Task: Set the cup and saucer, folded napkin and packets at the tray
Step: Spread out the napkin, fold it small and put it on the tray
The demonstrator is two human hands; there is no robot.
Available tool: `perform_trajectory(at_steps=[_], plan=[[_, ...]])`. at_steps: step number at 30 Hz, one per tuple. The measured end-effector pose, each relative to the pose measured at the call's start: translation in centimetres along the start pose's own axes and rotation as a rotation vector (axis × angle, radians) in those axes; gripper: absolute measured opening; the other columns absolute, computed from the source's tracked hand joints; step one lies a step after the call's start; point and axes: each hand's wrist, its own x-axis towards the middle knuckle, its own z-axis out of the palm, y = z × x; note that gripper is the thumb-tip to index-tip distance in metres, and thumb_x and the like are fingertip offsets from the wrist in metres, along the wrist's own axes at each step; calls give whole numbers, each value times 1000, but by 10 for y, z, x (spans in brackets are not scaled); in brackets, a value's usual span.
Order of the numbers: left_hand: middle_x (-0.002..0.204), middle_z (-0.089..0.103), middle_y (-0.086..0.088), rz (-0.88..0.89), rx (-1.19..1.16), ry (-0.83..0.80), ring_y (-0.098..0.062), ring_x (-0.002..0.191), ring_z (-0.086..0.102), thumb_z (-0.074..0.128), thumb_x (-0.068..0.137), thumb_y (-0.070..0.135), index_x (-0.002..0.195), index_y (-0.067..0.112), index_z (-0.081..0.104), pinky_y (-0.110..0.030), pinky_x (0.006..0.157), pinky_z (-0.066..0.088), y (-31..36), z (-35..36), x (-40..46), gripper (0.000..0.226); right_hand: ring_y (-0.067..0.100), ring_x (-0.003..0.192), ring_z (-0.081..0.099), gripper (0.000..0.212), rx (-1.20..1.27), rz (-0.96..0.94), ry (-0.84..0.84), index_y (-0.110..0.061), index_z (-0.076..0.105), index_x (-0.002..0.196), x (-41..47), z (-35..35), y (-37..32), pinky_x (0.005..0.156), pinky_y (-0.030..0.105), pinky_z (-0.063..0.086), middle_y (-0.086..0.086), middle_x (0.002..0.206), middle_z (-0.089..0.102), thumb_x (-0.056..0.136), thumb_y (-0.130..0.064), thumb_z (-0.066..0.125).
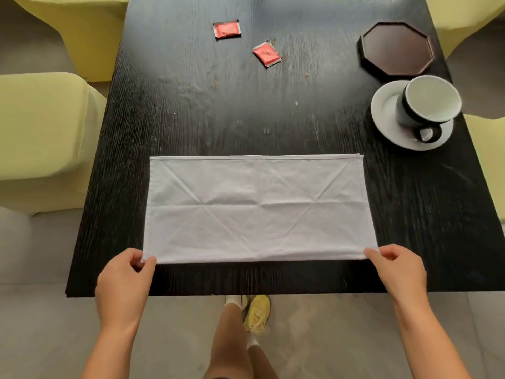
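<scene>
Head view, steeply down, table (246,119) close below

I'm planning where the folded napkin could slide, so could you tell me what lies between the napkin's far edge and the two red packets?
In the head view, only bare dark table lies between the napkin and the packets.

Napkin (257,207) nearest; cup (429,105) right; tray (397,47) behind.
</scene>
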Motion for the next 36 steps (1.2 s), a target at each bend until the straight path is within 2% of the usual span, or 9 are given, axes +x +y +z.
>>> perform_trajectory(at_steps=[3, 7, 13, 21, 25, 28, 30, 33, 36], plan=[[114, 57, -16, 88, 108, 162, -34, 108, 51, 58, 87, 22, 122, 9, 50, -55, 93, 34, 8, 3, -6, 38, 29, 80, 58, 14, 11, 7, 17, -16, 62, 73, -8, -1, 10, 93, 56, 42, 0, 71, 62, 82, -26, 66], [155, 19, -17, 426, 116, 146, -29, 144, 14, 34, 92, 38, 147, 13, 22, -55, 112, 6, 59, 27, -24, 62, 29, 76, 58, 15, 40, -23, 42, -18, 59, 68, -11, 0, 10, 90, 55, 44, 1, 67, 61, 80, -24, 66], [155, -15, 1, 789, 325, -143, -17, 144, -15, 16, 92, 53, 147, 30, -6, -52, 111, -15, 120, 108, -51, 64, 26, 72, 56, 17, 81, -19, 51, -17, 60, 67, -10, -4, 11, 86, 52, 45, -1, 64, 58, 80, -25, 66], [154, -17, 7, 754, 410, -214, -15, 143, -18, 14, 89, 54, 146, 34, -7, -47, 111, -17, 117, 137, -47, 64, 13, 57, 44, 15, 329, -103, 51, -10, 58, 72, -17, -1, 4, 56, 30, 38, -2, 59, 49, 84, -18, 62], [157, -13, 9, 705, 295, -293, -8, 141, -21, 10, 90, 54, 147, 34, -4, -44, 109, -22, 124, 130, -48, 62, 4, 74, 58, 7, 478, -230, 63, -18, 61, 78, -38, 3, -20, 62, 18, 41, -13, 81, 63, 85, -19, 62], [146, 42, 2, 538, -115, -317, -16, 139, 29, 20, 92, 49, 132, 19, 48, -42, 111, 12, 151, 110, -45, 57, 1, 83, 60, 12, 459, -351, 8, -20, 59, 73, -58, 17, -41, 67, 15, 44, -24, 95, 63, 85, -21, 61], [109, 66, -1, 278, -513, -431, -18, 102, 60, 27, 93, 50, 106, 12, 64, -28, 86, 39, 179, 91, -33, 54, 2, 90, 60, 13, 386, -411, -63, -20, 57, 73, -70, 31, -52, 73, 15, 46, -26, 97, 62, 85, -23, 61], [88, 68, -3, -26, -730, -743, -13, 73, 63, 45, 92, 45, 92, 14, 66, -22, 62, 47, 209, 67, -1, 37, 4, 97, 56, 9, 279, -486, -133, -25, 57, 79, -86, 53, -64, 84, 21, 50, -20, 100, 61, 84, -24, 64], [77, 62, -5, 174, -571, -692, -14, 68, 56, 63, 84, 24, 84, 9, 69, -24, 60, 50, 209, 50, 31, 16, 0, 92, 53, 9, 223, -604, -117, -25, 61, 84, -103, 70, -75, 91, 31, 48, -22, 94, 58, 81, -18, 68]])
